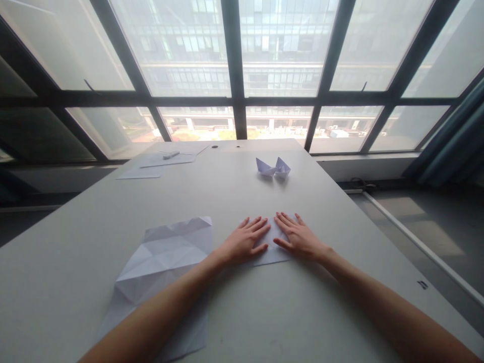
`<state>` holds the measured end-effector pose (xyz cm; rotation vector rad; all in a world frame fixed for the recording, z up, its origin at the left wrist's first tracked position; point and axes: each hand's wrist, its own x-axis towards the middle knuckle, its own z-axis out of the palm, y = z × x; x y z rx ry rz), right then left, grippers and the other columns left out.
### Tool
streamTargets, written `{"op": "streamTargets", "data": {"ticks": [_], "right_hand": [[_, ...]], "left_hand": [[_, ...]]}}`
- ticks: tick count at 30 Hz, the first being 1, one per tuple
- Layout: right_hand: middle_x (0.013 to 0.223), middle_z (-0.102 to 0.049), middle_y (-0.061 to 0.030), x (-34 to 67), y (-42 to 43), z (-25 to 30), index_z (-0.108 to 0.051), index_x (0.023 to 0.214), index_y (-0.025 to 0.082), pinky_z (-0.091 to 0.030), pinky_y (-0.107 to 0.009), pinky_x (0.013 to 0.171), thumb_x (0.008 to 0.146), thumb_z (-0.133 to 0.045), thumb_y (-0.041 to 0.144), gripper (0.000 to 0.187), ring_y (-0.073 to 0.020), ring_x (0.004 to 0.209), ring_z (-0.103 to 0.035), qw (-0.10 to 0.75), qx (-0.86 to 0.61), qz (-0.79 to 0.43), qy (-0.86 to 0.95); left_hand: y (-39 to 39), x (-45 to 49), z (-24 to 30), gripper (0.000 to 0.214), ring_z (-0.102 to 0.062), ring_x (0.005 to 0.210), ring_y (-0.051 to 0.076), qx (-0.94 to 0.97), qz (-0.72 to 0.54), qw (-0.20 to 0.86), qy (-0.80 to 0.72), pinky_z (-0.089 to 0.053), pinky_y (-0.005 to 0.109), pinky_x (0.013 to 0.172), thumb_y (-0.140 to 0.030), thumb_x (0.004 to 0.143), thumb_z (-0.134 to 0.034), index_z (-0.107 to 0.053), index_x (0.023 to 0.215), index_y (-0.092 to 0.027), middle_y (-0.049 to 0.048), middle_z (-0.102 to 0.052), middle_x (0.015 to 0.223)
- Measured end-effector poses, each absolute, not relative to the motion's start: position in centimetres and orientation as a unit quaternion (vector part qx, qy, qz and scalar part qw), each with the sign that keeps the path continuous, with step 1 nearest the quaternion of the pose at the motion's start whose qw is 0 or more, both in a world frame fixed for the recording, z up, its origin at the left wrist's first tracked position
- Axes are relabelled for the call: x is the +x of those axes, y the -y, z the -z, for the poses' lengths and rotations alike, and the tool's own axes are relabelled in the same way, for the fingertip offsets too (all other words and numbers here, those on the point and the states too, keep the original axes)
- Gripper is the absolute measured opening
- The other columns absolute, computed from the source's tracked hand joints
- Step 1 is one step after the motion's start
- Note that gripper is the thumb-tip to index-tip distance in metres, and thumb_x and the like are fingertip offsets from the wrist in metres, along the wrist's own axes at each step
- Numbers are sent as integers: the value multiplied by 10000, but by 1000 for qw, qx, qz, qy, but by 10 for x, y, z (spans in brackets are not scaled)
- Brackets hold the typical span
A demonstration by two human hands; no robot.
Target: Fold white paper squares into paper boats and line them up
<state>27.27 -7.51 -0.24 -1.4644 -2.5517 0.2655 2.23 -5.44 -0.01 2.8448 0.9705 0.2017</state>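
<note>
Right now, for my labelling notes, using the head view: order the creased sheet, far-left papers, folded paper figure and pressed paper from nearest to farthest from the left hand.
1. Pressed paper: under the left hand.
2. Creased sheet: left, beside the wrist.
3. Folded paper figure: ahead, slightly right.
4. Far-left papers: ahead, well left.

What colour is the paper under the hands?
White paper, seen best in the head view.

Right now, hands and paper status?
Left hand, right hand: palms down on white rectangular paper. Creased white sheet partly hidden by left forearm. White folded-paper figure beyond.
</note>
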Motion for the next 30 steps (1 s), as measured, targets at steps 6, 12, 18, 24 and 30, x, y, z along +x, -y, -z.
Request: {"op": "streamTargets", "data": {"ticks": [6, 12, 18, 24, 30], "right_hand": [[1603, -236, -143, 286, 63, 11, -296, 1532, 122, -85, -522, 1201, 976, -376, 501, 677, -256, 1495, -169, 109, -577, -82, 805], [1580, -306, -149, 285, 65, 11, -381, 1489, 131, -131, -511, 1200, 965, -436, 470, 626, -257, 1478, -229, 146, -582, -81, 796], [1553, -370, -138, 286, 65, 13, -414, 1467, 156, -143, -505, 1199, 952, -478, 426, 585, -255, 1458, -278, 176, -584, -89, 787], [1525, -418, -129, 286, 65, 13, -454, 1436, 166, -156, -501, 1195, 948, -483, 397, 540, -252, 1438, -317, 191, -583, -91, 784], [1539, -395, -133, 286, 66, 13, -449, 1439, 175, -147, -510, 1193, 954, -460, 399, 534, -255, 1447, -293, 180, -584, -94, 786]], "left_hand": [[54, 22, -2, 636, -199, 1495, 240, 941, -68, 76, -322, -125, 441, 1218, -569, 986, -370, -294, 1541, -267, 50, -240, 1613], [55, 23, -3, 634, -202, 1494, 245, 938, -72, 88, -328, -139, 458, 1215, -556, 982, -390, -300, 1539, -268, 48, -242, 1613], [55, 24, -3, 618, -222, 1487, 244, 935, -76, 89, -335, -140, 449, 1216, -545, 975, -416, -336, 1525, -274, 44, -271, 1605], [55, 24, -3, 615, -234, 1483, 252, 936, -79, 84, -332, -148, 447, 1214, -547, 977, -405, -340, 1523, -272, 44, -285, 1601], [55, 23, -2, 616, -221, 1488, 249, 936, -75, 80, -334, -146, 445, 1213, -551, 979, -396, -324, 1528, -281, 40, -257, 1610]]}}
